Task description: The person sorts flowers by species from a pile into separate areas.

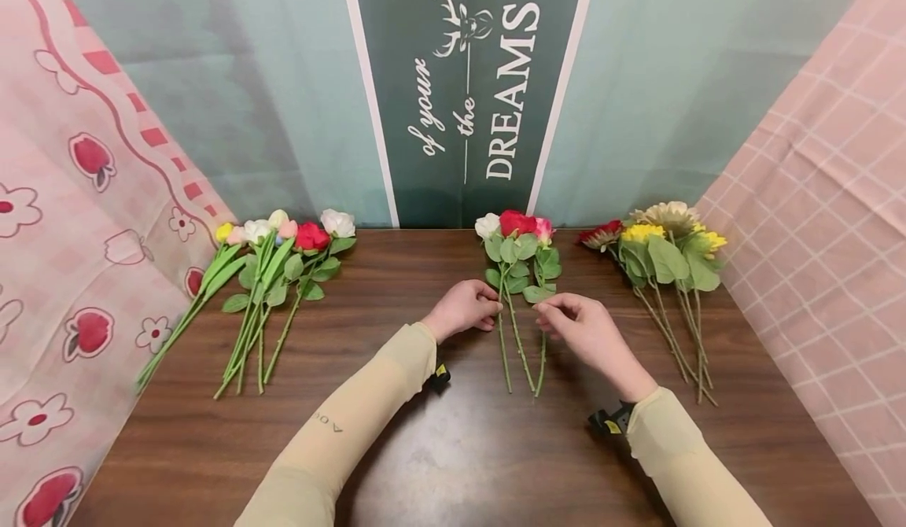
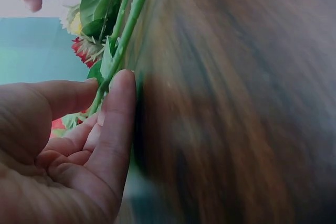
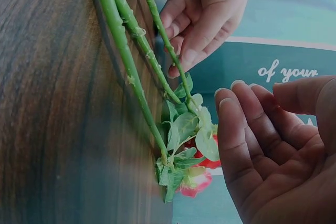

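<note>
A: Nearest the head camera, two beige sleeves (image 1: 354, 425) are crossing the wooden table (image 1: 453, 464). What are the fingers doing?

B: The left hand (image 1: 463, 309) is lying with its fingers loosely curled, their tips resting against the outermost stem of the middle bunch (image 1: 519, 275); I'm not seeing a pinch in the left wrist view. The right hand (image 1: 583, 330) is hovering with its fingers together and gently bent, just beside the stems on the opposite side, closing on nothing.

A: And the bunch itself?

B: Three stems, white, red and pink heads, lying flat on the table between the two hands, heads pointing toward the green DREAMS banner (image 1: 467, 86).

A: Measuring from that bunch, what else is lying about?

B: Well off to the left-hand side, a larger bundle of roses (image 1: 276, 275); near its right-hand side, the sunflower bundle (image 1: 665, 252).

A: What could be going wrong here?

B: I'm judging that the stems are loose, so a squeeze from only one side may be rolling them apart or fanning the heads. A sleeve dragging low could also be catching the stem ends.
</note>
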The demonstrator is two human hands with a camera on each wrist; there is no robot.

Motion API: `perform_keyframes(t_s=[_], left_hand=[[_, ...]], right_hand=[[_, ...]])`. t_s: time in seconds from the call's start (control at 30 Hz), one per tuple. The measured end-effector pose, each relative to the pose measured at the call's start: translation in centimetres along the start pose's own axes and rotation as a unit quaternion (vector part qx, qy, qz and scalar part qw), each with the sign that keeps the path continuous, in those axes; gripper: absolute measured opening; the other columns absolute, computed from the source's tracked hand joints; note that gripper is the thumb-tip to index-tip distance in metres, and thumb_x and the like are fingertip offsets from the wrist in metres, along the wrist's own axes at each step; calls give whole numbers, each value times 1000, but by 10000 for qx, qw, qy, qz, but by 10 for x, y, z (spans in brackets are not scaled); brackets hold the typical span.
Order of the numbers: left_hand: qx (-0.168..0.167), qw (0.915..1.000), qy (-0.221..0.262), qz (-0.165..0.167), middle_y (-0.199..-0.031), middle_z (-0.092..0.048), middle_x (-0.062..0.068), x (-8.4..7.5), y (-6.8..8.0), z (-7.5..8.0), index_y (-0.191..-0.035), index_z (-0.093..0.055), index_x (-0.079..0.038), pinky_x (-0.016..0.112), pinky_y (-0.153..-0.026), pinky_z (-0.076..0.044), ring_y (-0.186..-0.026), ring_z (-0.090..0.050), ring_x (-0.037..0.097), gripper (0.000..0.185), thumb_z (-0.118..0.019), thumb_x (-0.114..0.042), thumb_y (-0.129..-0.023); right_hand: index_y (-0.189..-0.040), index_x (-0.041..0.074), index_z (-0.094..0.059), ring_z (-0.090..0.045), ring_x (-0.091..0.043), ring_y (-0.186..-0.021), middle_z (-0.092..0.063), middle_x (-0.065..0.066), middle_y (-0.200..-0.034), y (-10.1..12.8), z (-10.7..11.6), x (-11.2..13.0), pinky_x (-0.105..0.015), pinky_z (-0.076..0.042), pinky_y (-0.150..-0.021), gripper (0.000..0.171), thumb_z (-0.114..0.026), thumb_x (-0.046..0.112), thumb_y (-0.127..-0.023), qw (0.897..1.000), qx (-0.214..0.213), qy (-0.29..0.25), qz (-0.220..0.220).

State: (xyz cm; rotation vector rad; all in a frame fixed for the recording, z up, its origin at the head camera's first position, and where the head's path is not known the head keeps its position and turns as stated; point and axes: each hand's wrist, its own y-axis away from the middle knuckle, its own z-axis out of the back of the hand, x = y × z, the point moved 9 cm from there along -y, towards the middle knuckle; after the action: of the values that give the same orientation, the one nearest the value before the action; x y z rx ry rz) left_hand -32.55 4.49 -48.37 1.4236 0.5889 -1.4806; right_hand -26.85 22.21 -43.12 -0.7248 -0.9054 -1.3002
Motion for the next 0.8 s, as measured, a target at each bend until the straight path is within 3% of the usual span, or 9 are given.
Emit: perform_keyframes(t_s=[0.17, 0.3, 0.37, 0.43, 0.53, 0.67, 0.8], left_hand=[[-149, 9987, -423, -235, -95, -69, 22, -1, 6, 14, -119, -63, 9, 34, -65, -62, -68, -71, 23, 28, -68, -9, -98], [-580, 9889, -1252, -554, -94, -71, 13, -3, 19, 43, -120, -66, 1, 33, -68, -61, -69, -71, 19, 28, -69, -17, -99], [-976, 9738, -1899, -787, -98, -72, 8, -5, 30, 66, -119, -69, -4, 35, -76, -59, -78, -70, 17, 26, -69, -20, -99], [-1401, 9534, -2509, -923, -103, -74, 4, -6, 44, 93, -117, -72, -9, 37, -85, -56, -89, -70, 18, 24, -68, -24, -99], [-1903, 9265, -3089, -1001, -114, -73, 5, -4, 69, 137, -117, -73, -10, 43, -96, -51, -107, -67, 23, 23, -66, -23, -100], [-2376, 8978, -3606, -860, -118, -70, 13, 7, 107, 197, -119, -71, -6, 51, -95, -50, -111, -65, 33, 25, -62, -20, -101], [-2923, 8561, -4222, -582, -115, -70, 20, 20, 149, 261, -119, -70, -1, 59, -87, -51, -105, -65, 41, 26, -58, -16, -100]], right_hand=[[-114, -1, -72, -72, -31, -87, -75, -14, -97, 0, 1, 3, -38, -60, -72, 34, -65, 30, -103, 9998, -22, 206, 65], [-113, 6, -74, -67, -24, -87, -74, -8, -101, -1, -2, 8, -37, -54, -74, 28, -65, 30, -102, 9961, -78, 831, 287], [-113, 9, -75, -63, -21, -88, -74, -5, -106, -1, -6, 11, -38, -51, -76, 26, -65, 30, -102, 9924, -82, 1161, 405], [-113, 12, -76, -62, -19, -90, -73, -3, -110, -2, -12, 15, -38, -50, -78, 24, -65, 30, -101, 9885, -59, 1417, 529], [-113, 14, -76, -61, -18, -87, -72, -1, -111, -4, -25, 23, -38, -50, -76, 23, -65, 29, -101, 9835, 68, 1655, 732], [-113, 14, -77, -60, -14, -81, -71, 2, -107, -5, -47, 40, -36, -51, -73, 21, -66, 28, -100, 9742, 255, 1925, 1150], [-111, 14, -76, -65, -12, -88, -72, 3, -108, -1, -75, 63, -37, -54, -79, 19, -67, 26, -100, 9599, 465, 2121, 1774]])
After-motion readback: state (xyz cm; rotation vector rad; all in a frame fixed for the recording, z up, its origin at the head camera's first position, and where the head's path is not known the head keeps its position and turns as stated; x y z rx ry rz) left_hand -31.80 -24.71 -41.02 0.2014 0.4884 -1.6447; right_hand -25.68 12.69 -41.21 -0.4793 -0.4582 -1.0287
